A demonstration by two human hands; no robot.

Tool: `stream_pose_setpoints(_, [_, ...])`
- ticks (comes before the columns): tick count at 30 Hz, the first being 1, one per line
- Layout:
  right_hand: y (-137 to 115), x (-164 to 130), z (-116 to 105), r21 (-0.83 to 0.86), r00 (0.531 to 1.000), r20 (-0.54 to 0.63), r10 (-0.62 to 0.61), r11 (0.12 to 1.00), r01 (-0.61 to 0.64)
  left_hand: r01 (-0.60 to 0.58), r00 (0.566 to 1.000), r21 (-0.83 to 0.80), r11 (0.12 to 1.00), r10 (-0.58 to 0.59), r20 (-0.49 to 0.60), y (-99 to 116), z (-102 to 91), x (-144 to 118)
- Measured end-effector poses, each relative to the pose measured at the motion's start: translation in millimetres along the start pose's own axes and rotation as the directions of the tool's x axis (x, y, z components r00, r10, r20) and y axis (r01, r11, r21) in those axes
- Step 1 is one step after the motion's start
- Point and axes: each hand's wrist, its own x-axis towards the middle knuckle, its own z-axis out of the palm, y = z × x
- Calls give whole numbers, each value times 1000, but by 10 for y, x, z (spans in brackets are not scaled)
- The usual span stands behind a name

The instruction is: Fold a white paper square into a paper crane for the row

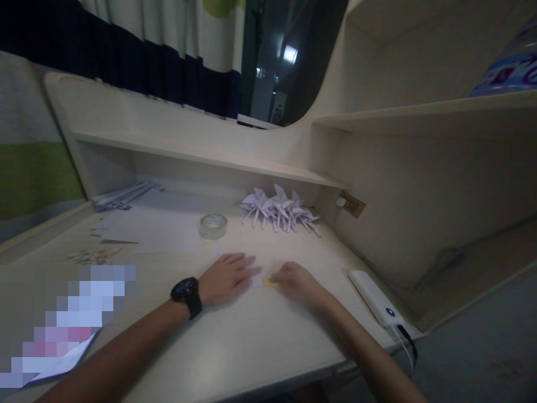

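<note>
My left hand (226,275) lies flat, fingers together, pressing on a pale sheet of paper (262,268) on the desk (251,341). A black watch (187,295) is on that wrist. My right hand (293,282) is curled beside it, its fingertips pinching a small yellow object (268,282) against the paper. What the yellow object is, I cannot tell. A pile of folded white paper pinwheels (279,211) lies just beyond the hands, under the low shelf. A roll of clear tape (213,225) stands behind my left hand.
A white power bank (375,298) with cables lies at the desk's right edge. Loose paper sheets (155,226) and rolled strips (121,196) lie at the back left, small scraps (94,256) nearer. A wall socket (352,204) sits on the right panel.
</note>
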Motion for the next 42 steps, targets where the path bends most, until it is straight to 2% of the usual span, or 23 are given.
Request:
stream_pose_setpoints(6, [-20, 20, 42, -35, 1000, -9, -1, 999, 1, 28, 998, -23, 999, -27, 49, -18, 79, -3])
stream_pose_setpoints(12, [-21, 19, 71, -68, 999, 1, -47, 997, 47, 42, 997, 13, 999, -43, 65, -14, 62, -3])
stream_pose_setpoints(30, [-91, -61, 209, -92, 986, -167, -31, 996, 15, 28, 997, 60, 998, -33, 68, -12, 72, -16])
stream_pose_setpoints(42, [-95, -139, 227, -99, 980, -195, -49, 995, 31, 12, 998, 71, 997, -16, 61, -37, 120, 0])
